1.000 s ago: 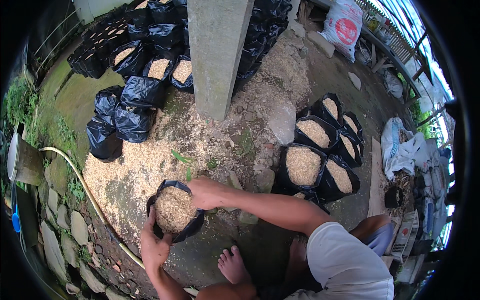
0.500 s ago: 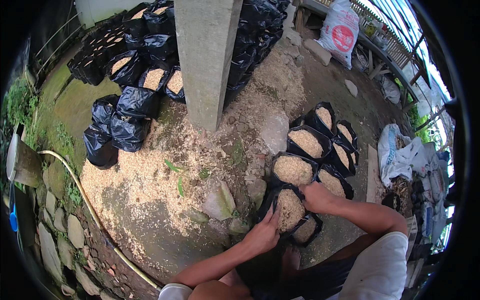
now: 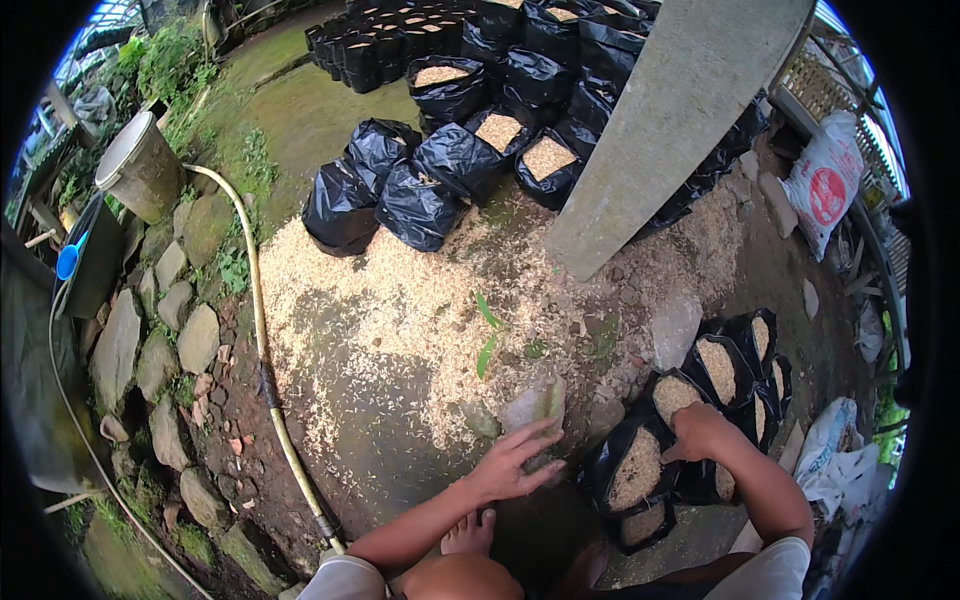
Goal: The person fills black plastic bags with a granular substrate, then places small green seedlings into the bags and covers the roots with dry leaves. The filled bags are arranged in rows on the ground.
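Note:
My left hand (image 3: pixel 513 463) hovers with fingers spread over the ground left of the bags and holds nothing. My right hand (image 3: pixel 697 430) has its fingers curled at the rim of a black plastic bag (image 3: pixel 594 478), which is filled with pale husks (image 3: pixel 637 470). The fingertips seem to pinch that rim, partly hidden by the hand. Just beyond stands another filled bag, its husks (image 3: pixel 675 396) partly behind my right hand. A smaller bag (image 3: pixel 645 524) sits at the near side, and several more filled bags (image 3: pixel 717 368) crowd close on the right.
Loose husks (image 3: pixel 400 300) cover the ground in the middle. A concrete post (image 3: pixel 680 130) rises in front of several black bags (image 3: pixel 447 92). On the left lie a hose (image 3: pixel 256 300), stones (image 3: pixel 199 338) and a bucket (image 3: pixel 143 170). White sacks (image 3: pixel 826 180) stand at the right.
My left hand has let go of the bag's rim and moved left, its fingers spreading. My right hand stays at the bags. The whole view has turned toward the left.

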`<state>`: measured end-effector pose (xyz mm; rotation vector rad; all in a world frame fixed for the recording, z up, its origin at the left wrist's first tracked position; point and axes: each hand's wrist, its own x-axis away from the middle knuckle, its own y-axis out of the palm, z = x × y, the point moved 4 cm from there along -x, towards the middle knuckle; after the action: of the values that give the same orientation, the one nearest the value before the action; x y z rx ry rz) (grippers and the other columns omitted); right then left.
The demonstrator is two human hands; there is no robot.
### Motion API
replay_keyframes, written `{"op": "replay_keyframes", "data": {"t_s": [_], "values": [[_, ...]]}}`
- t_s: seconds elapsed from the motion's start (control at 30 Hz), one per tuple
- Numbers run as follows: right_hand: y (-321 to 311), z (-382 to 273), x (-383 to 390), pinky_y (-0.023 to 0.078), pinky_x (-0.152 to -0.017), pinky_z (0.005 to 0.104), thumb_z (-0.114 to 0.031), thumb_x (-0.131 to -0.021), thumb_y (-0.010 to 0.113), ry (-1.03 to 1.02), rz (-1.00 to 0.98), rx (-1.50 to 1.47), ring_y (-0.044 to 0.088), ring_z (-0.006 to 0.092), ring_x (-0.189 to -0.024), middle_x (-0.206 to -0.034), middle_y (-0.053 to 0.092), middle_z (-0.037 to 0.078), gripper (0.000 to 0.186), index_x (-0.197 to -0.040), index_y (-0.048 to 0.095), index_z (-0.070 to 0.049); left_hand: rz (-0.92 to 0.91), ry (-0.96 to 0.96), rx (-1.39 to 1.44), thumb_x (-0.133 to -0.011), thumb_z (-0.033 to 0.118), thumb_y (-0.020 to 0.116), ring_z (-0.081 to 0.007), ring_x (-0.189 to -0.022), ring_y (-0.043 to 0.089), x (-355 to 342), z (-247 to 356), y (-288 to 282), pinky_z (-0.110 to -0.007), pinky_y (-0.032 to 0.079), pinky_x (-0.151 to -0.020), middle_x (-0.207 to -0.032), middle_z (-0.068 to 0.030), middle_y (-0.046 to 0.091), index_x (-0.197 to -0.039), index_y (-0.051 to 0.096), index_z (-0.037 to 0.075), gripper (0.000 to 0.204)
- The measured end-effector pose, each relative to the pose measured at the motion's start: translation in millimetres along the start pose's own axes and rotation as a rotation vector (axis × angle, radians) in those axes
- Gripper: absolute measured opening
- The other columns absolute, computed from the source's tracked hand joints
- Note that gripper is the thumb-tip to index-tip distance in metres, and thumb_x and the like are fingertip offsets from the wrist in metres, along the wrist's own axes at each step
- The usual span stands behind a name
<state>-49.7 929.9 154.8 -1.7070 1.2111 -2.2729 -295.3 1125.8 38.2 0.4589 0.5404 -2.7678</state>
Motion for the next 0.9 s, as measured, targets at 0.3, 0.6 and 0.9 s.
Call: {"op": "replay_keyframes", "data": {"t_s": [0.3, 0.6, 0.9], "values": [[-135.7, -181.8, -82.8, 0.048, -0.108, 0.0473, -0.030, -0.090, 0.077, -0.549, 0.518, -0.326, 0.056, 0.0420, -0.130, -0.146, 0.048, 0.026, 0.068, -0.146, 0.049, -0.002, 0.353, -1.222, -0.889, -0.080, 0.087, 0.059, -0.0509, -0.157, 0.003, 81.7, -132.4, -236.4, -0.059, 0.007, -0.127, -0.169, -0.0338, 0.008, -0.163, 0.010, -0.008, 0.136], [-257.9, -328.8, -255.9, 0.045, -0.109, 0.0570, -0.022, -0.088, 0.079, -0.187, 1.069, -0.444, 0.036, 0.0540, -0.137, -0.162, 0.026, 0.023, 0.061, -0.143, 0.055, -0.013, 0.696, -0.811, -0.646, -0.106, 0.062, 0.032, -0.0457, -0.158, 0.011, -98.4, -186.7, -227.2, -0.052, 0.010, -0.129, -0.167, -0.0317, 0.020, -0.161, 0.021, -0.008, 0.089], [-224.3, -300.0, -267.0, 0.047, -0.109, 0.0471, 0.001, -0.080, 0.067, -0.511, 1.269, -0.917, 0.059, 0.0449, -0.125, -0.142, 0.060, 0.023, 0.020, -0.100, 0.072, -0.002, 0.995, -0.424, 0.418, -0.111, 0.048, 0.036, -0.0424, -0.145, 0.042, -169.9, -223.7, -254.4, -0.044, 0.029, -0.121, -0.152, -0.0336, 0.046, -0.150, 0.042, -0.012, 0.072]]}}
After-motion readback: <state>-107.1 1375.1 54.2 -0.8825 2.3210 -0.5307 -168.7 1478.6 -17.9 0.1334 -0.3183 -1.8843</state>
